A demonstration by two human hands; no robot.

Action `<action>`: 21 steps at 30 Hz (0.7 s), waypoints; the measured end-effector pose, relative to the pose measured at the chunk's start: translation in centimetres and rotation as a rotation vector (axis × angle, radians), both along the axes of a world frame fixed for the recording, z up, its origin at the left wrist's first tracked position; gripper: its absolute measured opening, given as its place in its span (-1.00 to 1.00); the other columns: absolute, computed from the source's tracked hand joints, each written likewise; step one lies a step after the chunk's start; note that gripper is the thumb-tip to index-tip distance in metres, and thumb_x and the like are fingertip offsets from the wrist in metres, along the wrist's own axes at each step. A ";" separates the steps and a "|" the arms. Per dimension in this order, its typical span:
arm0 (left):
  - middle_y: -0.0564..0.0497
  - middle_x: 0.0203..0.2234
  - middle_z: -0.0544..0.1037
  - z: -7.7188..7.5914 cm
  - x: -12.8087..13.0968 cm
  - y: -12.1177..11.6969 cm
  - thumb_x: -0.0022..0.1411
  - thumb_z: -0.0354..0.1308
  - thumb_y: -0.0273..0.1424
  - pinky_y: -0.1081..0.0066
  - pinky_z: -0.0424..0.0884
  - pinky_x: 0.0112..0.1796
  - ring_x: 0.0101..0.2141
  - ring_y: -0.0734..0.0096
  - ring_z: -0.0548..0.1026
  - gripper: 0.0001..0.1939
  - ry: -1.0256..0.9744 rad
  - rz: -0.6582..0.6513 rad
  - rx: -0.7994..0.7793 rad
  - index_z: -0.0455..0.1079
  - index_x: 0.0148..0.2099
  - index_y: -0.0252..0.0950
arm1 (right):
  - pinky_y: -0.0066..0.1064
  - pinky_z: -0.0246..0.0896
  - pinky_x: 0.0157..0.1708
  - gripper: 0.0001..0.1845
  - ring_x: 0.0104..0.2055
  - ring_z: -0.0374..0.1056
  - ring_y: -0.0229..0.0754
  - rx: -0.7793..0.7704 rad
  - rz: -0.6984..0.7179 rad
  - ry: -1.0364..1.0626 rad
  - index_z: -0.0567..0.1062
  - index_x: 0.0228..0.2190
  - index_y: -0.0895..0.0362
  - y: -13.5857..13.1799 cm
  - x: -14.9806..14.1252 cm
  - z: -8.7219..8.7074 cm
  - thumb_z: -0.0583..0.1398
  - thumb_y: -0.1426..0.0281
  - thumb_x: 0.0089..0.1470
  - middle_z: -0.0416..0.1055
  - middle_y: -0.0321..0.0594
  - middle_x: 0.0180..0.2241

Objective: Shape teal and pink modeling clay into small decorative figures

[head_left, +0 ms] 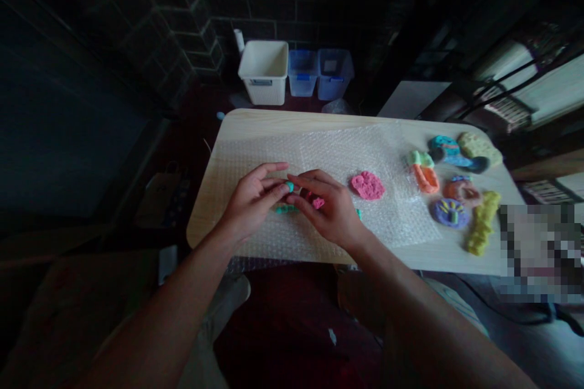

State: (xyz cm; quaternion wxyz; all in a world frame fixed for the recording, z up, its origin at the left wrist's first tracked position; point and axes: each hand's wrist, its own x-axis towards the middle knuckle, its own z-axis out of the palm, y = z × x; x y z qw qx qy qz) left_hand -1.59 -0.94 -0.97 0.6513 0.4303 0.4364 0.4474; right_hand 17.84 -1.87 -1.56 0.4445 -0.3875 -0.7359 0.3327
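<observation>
Between my two hands, over the bubble wrap, is a small teal lump of modelling clay (290,186). My left hand (255,197) pinches it between thumb and fingers, with one finger stretched out above. From the other side, the thumb and fingertips of my right hand (332,202) close about the same lump. A small pink piece (318,202) shows at my right hand's curled fingers; I cannot tell whether it is held or lies beneath. Partly hidden under the hands is a green clay piece (286,209). Right of them lies a bumpy pink clay piece (367,186).
Bubble wrap (319,146) covers much of the pale wooden table (255,117). Several coloured clay shapes sit at the right end, among them a purple disc (451,213) and a yellow strip (483,225). Beyond the table stand a white bin (267,88) and two blue bins.
</observation>
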 end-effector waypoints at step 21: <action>-0.13 -0.30 0.74 0.0 -0.2 -0.3 0.11 0.52 -0.33 0.33 0.56 -0.28 -0.33 0.26 0.67 -0.74 0.072 -0.026 -0.028 0.66 -0.17 -0.33 | -0.23 0.49 -0.17 -0.76 -0.20 0.54 -0.11 -0.006 0.025 -0.051 0.70 -0.03 0.04 -0.2 0.2 0.0 0.37 0.31 0.29 0.61 -0.13 -0.17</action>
